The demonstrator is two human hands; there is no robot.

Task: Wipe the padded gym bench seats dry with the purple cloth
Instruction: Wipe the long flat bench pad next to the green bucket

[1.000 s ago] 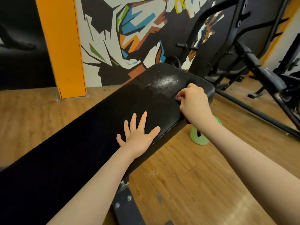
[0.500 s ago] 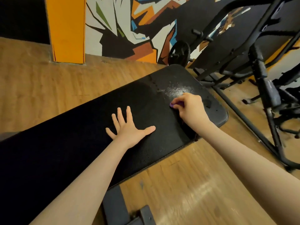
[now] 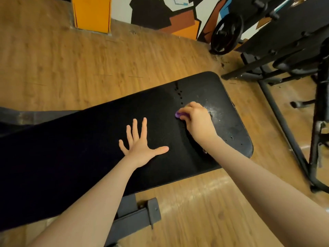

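The right hand (image 3: 196,120) grips the bunched purple cloth (image 3: 178,114) right of frame centre, pressed on the black surface (image 3: 99,139). Droplets (image 3: 179,94) lie just above it, a wet sheen (image 3: 216,113) to its right. The left hand (image 3: 140,142) lies flat and spread, lower left, farther off.

1. Bench pad (image 3: 89,148) runs from lower left to right of centre, over a wooden floor (image 3: 62,59).
2. Left hand (image 3: 142,145) flat on the pad, mid-length.
3. Right hand (image 3: 197,120) on the pad, right of and beyond the left, near the far end; cloth (image 3: 178,114) under its fingers, touching the pad.
4. Droplets (image 3: 179,94) on the pad just beyond the cloth.
5. Bench foot bracket (image 3: 137,216) under the near edge.
6. Weight plate (image 3: 227,35) and machine frame (image 3: 284,47) on the floor, far right.
7. Pillar (image 3: 91,13) at the far wall, left.
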